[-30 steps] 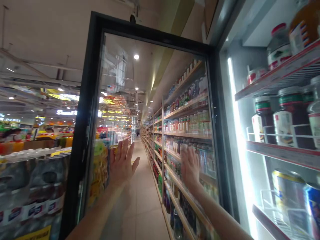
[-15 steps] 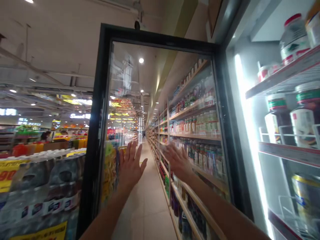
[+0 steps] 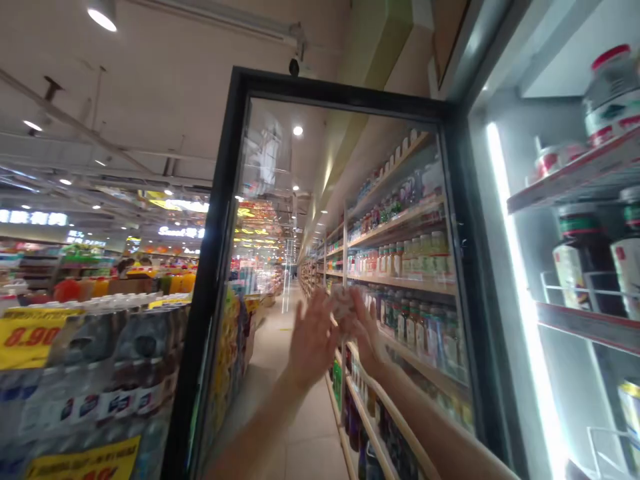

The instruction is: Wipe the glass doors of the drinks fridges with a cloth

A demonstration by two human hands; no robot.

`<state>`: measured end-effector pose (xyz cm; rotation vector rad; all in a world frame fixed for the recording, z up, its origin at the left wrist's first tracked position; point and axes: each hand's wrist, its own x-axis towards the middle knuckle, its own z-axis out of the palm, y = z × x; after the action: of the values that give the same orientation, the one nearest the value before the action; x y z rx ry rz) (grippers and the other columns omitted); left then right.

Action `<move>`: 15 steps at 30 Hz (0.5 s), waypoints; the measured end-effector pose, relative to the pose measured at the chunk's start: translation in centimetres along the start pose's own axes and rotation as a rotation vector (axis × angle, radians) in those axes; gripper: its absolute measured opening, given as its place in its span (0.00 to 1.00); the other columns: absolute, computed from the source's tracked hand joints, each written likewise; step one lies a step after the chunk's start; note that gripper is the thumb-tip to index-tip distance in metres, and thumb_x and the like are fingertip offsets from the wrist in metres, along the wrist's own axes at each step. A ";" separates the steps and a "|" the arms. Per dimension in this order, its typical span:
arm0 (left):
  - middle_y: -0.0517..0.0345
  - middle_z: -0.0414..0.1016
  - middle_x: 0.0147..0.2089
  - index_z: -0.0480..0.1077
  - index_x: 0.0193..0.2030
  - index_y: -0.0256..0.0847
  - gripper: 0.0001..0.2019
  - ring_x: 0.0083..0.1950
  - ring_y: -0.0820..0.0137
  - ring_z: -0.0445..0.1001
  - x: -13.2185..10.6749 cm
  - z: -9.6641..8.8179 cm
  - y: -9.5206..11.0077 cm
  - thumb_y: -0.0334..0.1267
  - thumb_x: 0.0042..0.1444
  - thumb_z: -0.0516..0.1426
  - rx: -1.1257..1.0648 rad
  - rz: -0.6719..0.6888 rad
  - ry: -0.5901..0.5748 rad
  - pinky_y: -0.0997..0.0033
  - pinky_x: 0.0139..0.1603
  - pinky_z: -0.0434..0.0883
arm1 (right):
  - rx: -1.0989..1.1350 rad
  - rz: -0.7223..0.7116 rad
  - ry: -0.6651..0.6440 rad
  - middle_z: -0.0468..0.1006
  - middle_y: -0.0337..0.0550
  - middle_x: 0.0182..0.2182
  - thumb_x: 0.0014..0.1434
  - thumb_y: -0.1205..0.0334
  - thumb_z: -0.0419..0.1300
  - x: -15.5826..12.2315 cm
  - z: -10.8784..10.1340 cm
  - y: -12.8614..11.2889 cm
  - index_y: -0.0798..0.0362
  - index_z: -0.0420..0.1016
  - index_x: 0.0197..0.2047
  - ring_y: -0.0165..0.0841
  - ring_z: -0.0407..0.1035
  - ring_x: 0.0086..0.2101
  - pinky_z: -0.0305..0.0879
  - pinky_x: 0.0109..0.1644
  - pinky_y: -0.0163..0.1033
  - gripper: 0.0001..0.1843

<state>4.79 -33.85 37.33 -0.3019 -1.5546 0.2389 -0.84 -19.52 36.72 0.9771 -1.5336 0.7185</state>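
A glass cooler door [image 3: 231, 220] with a black frame stands swung open in front of me. Both my hands are raised before its pane, close together near the middle. My left hand [image 3: 311, 341] has its fingers stretched upward, blurred by motion. Beside it, my right hand [image 3: 371, 337] is tilted, its fingers extended toward the left one. Between the fingertips is a pale smeared patch that could be a reflection in the glass; I cannot make it out. Whether either palm touches the pane, I cannot tell.
At the right is a lit cooler [image 3: 545, 267], with a dark juice bottle [image 3: 583, 260] and others on its shelves. Through the pane run wooden drink shelves [image 3: 400, 283] along a tiled aisle [image 3: 305, 427]. Packed bottles [image 3: 120, 400] with a yellow price sign [image 3: 35, 337] are stacked left.
My left hand has moved right and my right hand slightly right, so they are now closer together. The view has shifted left, placing the door farther right in the picture.
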 end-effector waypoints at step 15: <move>0.37 0.48 0.68 0.54 0.63 0.30 0.25 0.70 0.53 0.40 12.6 -1.2 -7.7 0.39 0.61 0.45 0.123 -0.476 0.155 0.44 0.66 0.48 | -0.598 -0.020 0.160 0.54 0.55 0.64 0.64 0.60 0.45 -2.1 -4.1 7.5 0.49 0.34 0.69 0.45 0.46 0.64 0.47 0.61 0.60 0.34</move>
<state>5.77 -36.87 51.74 0.1459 -1.4063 -0.0617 -5.48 -12.06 35.91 0.4728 -1.4677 0.2795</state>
